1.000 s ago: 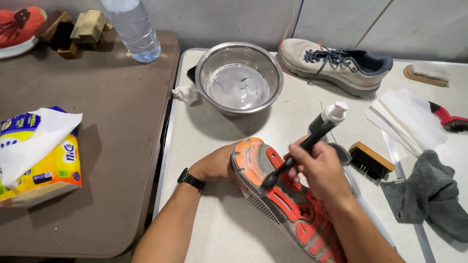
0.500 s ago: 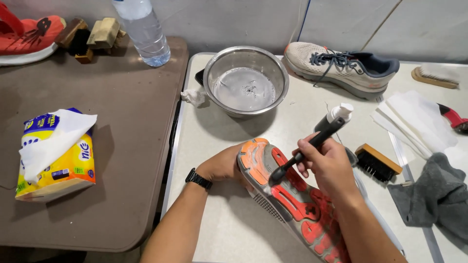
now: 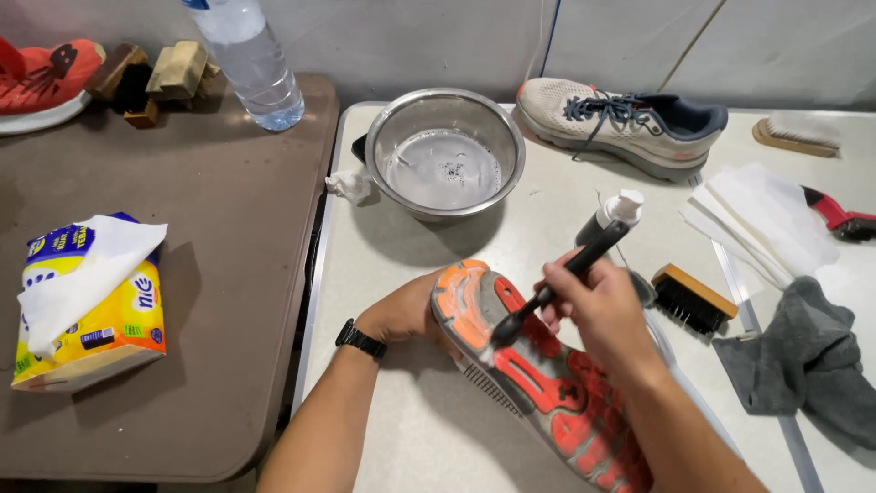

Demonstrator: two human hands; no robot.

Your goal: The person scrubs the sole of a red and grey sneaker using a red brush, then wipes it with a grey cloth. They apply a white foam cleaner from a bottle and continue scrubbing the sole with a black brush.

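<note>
An orange and red running shoe [image 3: 538,374] lies sole-up and tilted on the white table [image 3: 411,429]. My left hand [image 3: 406,310] grips its toe end from the left side. My right hand [image 3: 598,306] holds a slim black brush [image 3: 557,283], whose head presses on the forefoot of the sole. Just behind the brush stands a small dark bottle with a white cap [image 3: 610,222].
A steel bowl [image 3: 444,151] of cloudy water sits behind the shoe. A beige shoe [image 3: 620,123], white paper sheets [image 3: 762,219], a wooden black-bristle brush [image 3: 691,298], grey cloth [image 3: 812,365] and red-handled brush [image 3: 839,216] lie right. The brown table holds a tissue pack [image 3: 87,301] and water bottle [image 3: 246,59].
The view has drifted slightly, shifting things right in frame. My right hand and the brush have stayed on the sole's forefoot with small strokes; my left hand keeps its hold.
</note>
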